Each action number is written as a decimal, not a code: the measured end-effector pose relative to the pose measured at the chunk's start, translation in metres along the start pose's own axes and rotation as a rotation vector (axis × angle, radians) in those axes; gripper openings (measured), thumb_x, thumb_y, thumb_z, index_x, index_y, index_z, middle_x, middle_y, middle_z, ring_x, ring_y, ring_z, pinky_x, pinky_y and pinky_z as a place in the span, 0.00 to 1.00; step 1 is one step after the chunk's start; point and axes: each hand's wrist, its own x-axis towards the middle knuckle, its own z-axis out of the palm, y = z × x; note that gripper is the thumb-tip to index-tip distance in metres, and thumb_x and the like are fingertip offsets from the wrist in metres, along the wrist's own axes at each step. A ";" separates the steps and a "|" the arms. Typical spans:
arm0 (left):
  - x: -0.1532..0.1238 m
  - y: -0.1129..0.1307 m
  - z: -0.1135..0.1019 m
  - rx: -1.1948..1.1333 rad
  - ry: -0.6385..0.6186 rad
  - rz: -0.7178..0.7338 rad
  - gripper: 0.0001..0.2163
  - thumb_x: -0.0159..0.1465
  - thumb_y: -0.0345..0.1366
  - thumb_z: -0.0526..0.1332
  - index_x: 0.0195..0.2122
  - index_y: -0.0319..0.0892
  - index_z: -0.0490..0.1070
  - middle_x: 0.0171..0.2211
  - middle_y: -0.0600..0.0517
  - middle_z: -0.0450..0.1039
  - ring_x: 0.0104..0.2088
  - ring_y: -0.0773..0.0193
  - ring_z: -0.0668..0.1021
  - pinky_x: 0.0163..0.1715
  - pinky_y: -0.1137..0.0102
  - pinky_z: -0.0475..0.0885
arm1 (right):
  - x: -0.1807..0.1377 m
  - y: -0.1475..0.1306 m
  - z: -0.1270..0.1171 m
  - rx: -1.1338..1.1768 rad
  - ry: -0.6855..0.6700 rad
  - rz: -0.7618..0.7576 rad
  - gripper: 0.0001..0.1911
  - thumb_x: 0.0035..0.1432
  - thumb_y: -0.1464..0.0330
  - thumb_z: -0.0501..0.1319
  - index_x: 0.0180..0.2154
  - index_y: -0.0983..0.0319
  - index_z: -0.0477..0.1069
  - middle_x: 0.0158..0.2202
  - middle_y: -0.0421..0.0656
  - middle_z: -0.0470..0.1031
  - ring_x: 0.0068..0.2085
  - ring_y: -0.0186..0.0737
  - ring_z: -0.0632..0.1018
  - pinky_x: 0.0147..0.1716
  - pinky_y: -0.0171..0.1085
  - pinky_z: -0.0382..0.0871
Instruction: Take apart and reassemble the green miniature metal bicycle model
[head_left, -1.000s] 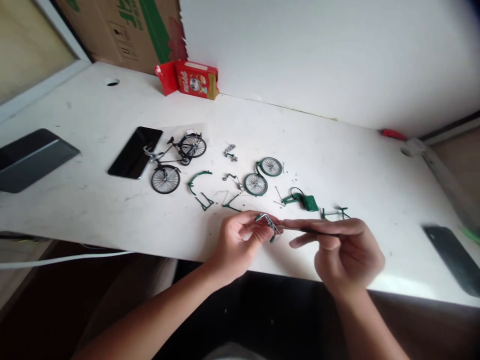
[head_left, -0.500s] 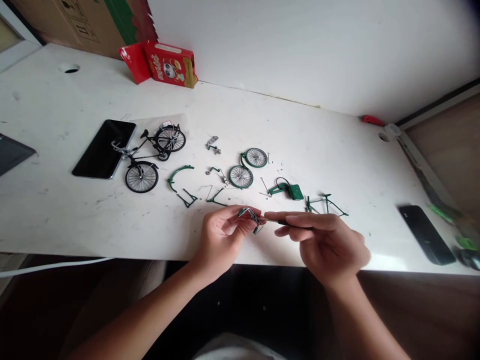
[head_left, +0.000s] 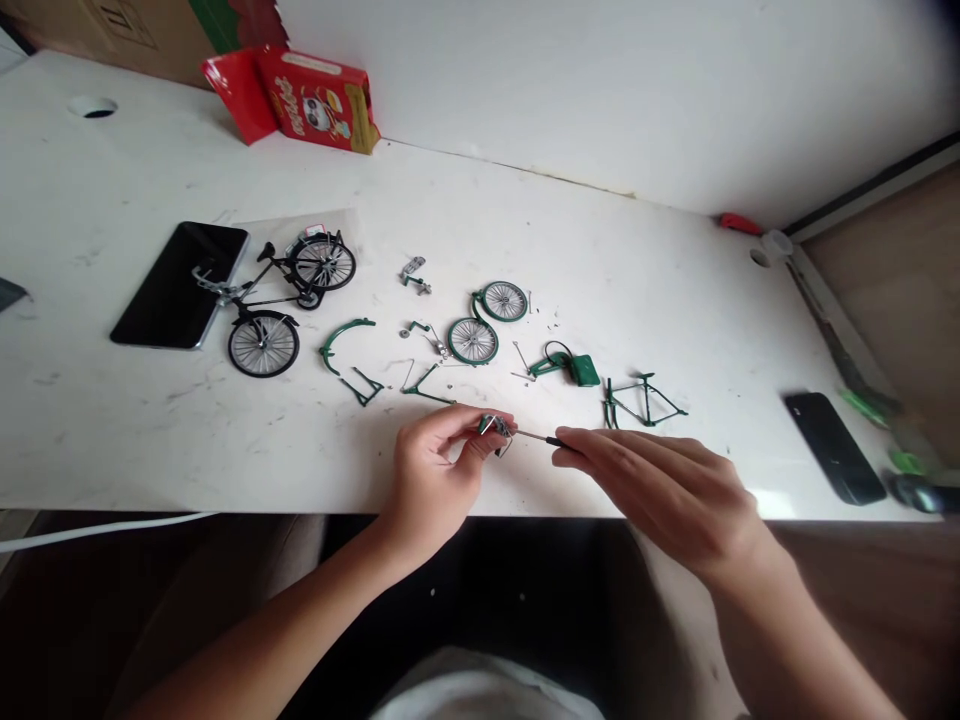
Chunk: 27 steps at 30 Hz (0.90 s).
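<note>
The part in the left hand is too small to identify.

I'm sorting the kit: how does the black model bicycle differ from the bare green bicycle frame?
The black model bicycle is assembled, with two spoked wheels, handlebar and saddle; the green bicycle frame has no wheels. The black one lies left, by a dark phone; the green one lies right. Both rest on the white table.

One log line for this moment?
left hand: pinches small metal part | right hand: holds thin screwdriver, tip at part | green frame: on table
</note>
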 end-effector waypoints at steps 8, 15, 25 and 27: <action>-0.002 -0.004 0.002 0.043 0.013 0.037 0.07 0.68 0.25 0.68 0.41 0.40 0.86 0.38 0.49 0.88 0.38 0.61 0.88 0.44 0.69 0.85 | 0.005 -0.004 0.005 -0.043 0.019 0.007 0.21 0.65 0.76 0.73 0.58 0.67 0.73 0.39 0.46 0.89 0.33 0.40 0.87 0.32 0.40 0.82; -0.003 -0.004 0.001 0.133 0.029 0.128 0.09 0.69 0.23 0.67 0.41 0.40 0.86 0.39 0.48 0.88 0.38 0.61 0.88 0.43 0.69 0.84 | 0.005 -0.017 0.015 0.045 0.047 0.169 0.07 0.70 0.76 0.68 0.48 0.63 0.75 0.32 0.41 0.86 0.26 0.35 0.84 0.27 0.36 0.77; -0.007 -0.003 0.002 0.245 0.069 0.262 0.14 0.69 0.21 0.63 0.45 0.43 0.87 0.41 0.48 0.88 0.36 0.60 0.88 0.42 0.66 0.85 | 0.003 -0.040 0.024 0.233 0.086 0.610 0.05 0.72 0.71 0.65 0.40 0.58 0.79 0.17 0.31 0.75 0.15 0.30 0.74 0.19 0.31 0.69; -0.007 -0.003 0.002 0.261 0.071 0.288 0.15 0.70 0.21 0.62 0.45 0.43 0.87 0.42 0.48 0.88 0.37 0.60 0.88 0.43 0.66 0.86 | 0.004 -0.043 0.025 0.292 0.088 0.686 0.06 0.72 0.70 0.65 0.39 0.59 0.80 0.15 0.30 0.73 0.14 0.29 0.73 0.18 0.31 0.68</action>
